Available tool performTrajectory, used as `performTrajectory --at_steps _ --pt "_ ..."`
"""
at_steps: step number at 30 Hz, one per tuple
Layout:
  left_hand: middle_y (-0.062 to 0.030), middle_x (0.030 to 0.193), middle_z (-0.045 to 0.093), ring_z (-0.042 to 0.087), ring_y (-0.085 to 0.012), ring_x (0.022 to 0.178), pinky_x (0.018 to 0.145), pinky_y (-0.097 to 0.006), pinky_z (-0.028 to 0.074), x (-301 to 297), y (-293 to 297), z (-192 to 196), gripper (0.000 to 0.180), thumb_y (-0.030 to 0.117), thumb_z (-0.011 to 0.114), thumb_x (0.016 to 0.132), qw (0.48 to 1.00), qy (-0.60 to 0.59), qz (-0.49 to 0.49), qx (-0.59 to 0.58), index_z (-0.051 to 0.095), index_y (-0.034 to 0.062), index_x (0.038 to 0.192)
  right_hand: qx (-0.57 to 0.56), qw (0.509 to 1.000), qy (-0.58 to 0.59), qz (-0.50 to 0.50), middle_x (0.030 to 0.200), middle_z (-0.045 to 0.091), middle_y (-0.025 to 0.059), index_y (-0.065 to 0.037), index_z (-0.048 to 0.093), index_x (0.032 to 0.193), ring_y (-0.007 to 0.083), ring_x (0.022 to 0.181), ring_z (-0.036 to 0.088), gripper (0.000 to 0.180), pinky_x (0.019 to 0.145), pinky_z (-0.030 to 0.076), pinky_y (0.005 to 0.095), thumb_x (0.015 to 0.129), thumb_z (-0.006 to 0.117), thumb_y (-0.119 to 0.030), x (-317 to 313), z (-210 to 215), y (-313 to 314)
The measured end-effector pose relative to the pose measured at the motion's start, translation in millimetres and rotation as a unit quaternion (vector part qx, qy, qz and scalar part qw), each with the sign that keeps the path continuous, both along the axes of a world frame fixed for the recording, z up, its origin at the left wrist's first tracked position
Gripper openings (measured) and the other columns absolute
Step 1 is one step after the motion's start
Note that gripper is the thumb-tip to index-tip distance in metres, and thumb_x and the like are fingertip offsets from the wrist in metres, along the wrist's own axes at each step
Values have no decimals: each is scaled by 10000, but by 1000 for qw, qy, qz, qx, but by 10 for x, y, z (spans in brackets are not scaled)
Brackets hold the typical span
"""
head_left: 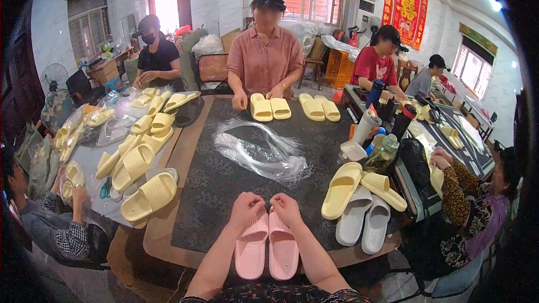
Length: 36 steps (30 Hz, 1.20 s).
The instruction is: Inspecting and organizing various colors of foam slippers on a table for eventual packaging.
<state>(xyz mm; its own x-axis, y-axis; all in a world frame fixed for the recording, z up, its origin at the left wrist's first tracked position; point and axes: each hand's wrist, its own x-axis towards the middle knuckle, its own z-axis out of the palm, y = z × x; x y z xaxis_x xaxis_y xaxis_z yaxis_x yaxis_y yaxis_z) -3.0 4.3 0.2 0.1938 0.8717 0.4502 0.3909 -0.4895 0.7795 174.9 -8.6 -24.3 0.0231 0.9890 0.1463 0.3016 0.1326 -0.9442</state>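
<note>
A pair of pink slippers (251, 252) lies side by side at the near table edge, heels toward me. My left hand (247, 209) is closed in a pinch over the strap end of the left slipper. Over the right slipper, my right hand (285, 210) is curled with its fingertips pressed together, a small gap from the left. Anything between the fingers is too small or hidden to make out. Beyond my hands, a loose bundle of thin clear plastic strands (230, 143) lies on the dark patterned table mat (205, 202).
Yellow slippers (149, 196) are heaped at the left. White slippers (355, 219) and a yellow pair (342, 188) sit at the right, near bottles (384, 154). Across the table, a person (266, 56) stands behind two more yellow pairs (320, 106). Other people work on both sides.
</note>
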Motion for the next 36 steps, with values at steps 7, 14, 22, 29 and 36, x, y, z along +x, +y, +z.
performTrajectory --at_steps 7,14,22,29,36 --pt "-68 743 612 584 -217 749 671 -338 487 -9 -15 1 91 132 707 757 999 7 -32 -18 671 60 798 -22 998 55 13 752 632 18 -18 608 935 85 681 612 98 614 485 240 903 619 -110 -4 -68 11" --pt "-76 785 628 590 -235 782 683 -345 485 -22 -10 21 98 138 688 778 1000 -8 21 -1 668 48 810 8 999 44 -23 715 649 71 -26 637 925 126 643 615 194 604 489 293 876 647 -213 -7 -37 4" --pt "-79 772 615 584 -243 768 673 -346 475 -40 1 -10 104 138 691 784 1000 -9 28 9 673 46 828 -12 998 48 -37 719 650 76 -30 634 934 135 670 616 194 619 480 301 875 645 -214 -25 155 -68" --pt "-81 766 603 583 -219 738 660 -334 475 -13 -55 69 109 117 701 774 999 -38 13 -12 660 29 822 5 999 43 -2 700 592 -4 -16 618 915 58 647 547 114 608 456 235 888 635 -125 -33 171 -80" --pt "-83 780 605 587 -222 747 672 -326 479 -3 -37 25 102 109 692 784 998 -3 -53 -25 656 22 822 18 999 22 20 701 597 4 -16 624 909 63 634 552 119 613 461 247 883 630 -132 -29 75 -48"
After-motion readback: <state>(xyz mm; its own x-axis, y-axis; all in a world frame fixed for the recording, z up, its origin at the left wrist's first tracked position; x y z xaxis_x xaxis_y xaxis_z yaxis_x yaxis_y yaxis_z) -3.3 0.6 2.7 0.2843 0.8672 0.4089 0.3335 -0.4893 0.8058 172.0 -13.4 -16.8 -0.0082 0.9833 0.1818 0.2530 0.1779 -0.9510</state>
